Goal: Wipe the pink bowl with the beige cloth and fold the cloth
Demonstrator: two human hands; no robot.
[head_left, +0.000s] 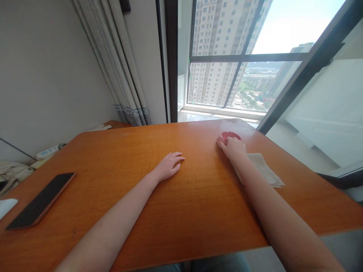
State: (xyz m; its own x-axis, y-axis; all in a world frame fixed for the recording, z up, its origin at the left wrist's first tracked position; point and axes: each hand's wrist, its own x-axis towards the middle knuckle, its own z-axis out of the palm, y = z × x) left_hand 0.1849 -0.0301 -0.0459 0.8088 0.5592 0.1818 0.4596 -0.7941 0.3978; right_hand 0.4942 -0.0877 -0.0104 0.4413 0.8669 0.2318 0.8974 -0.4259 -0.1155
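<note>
My right hand (235,147) reaches to the far right of the wooden table (198,196). Its fingers are on the near side of a small round pink dish (231,134), thumb at the left and fingers over the rim. The hand covers much of the dish, so its inside hardly shows. Under and beside my right wrist lies a folded whitish cloth (263,169). My left hand (168,167) rests palm down near the middle of the table, fingers stretched out and slightly apart, holding nothing.
A long black slab with a reddish-brown edge (42,200) lies at the left, beside the corner of a white thing (7,207). Beyond the left edge are a power strip (49,151) and crumpled fabric (13,172). A window (224,83) and a curtain (119,64) stand behind the table.
</note>
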